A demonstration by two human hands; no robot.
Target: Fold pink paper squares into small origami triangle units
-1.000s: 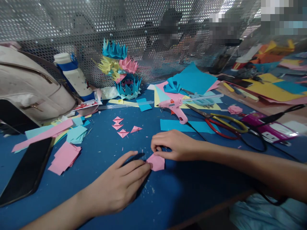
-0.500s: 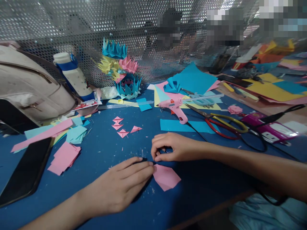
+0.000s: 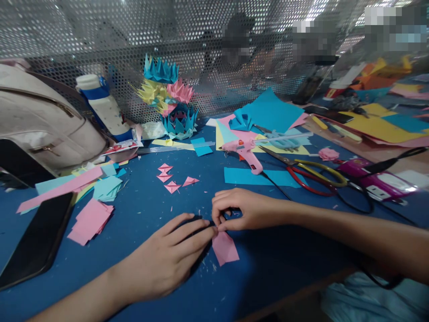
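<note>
Frame centre: left hand [image 3: 172, 255] spreading, probably steadying tip of pink paper piece [image 3: 225, 249]; right hand [image 3: 241, 209] curling at same tip, pinch unclear.

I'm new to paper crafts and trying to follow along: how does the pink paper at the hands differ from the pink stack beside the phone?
The pink paper looks like a single piece; the pink stack is several sheets, unevenly piled.
The pink paper is at the fingertips of the left hand and right hand; no hand touches the pink stack.
Both share a similar pink and lie on the blue table.
</note>
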